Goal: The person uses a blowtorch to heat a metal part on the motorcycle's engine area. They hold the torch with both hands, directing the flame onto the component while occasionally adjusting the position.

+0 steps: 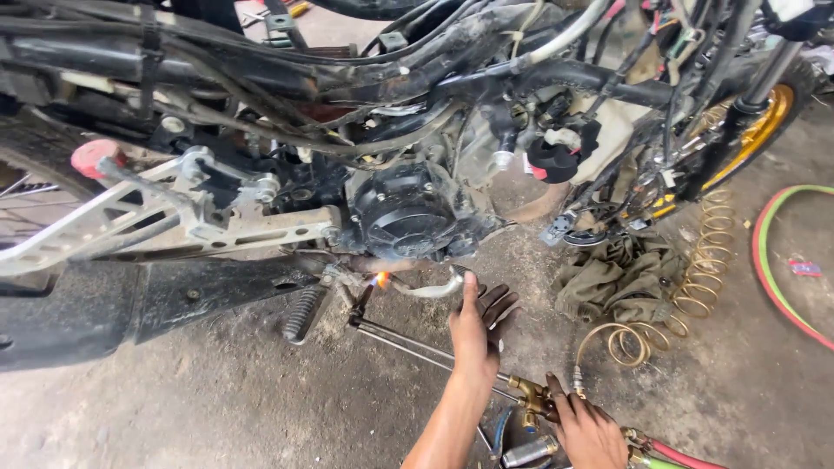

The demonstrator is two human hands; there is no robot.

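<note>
The right hand (589,430) closes its fingers around the brass valve body of a gas torch (443,352), near the bottom edge. The left hand (478,326) is open, fingers stretched flat toward the far side, and lies on the torch's thin metal tubes without grasping them. The forearm comes up from the near edge. The torch tip shows a small orange flame (380,279) under the black engine cover (408,213) of a stripped motorcycle, just beside a curved metal lever (430,287). A spring (300,314) hangs to the left. On the right lies an olive rag (612,278), then a coiled golden hose (695,287) and a red-green hose (769,269). The floor (217,399) is grey, dusty concrete.
</note>
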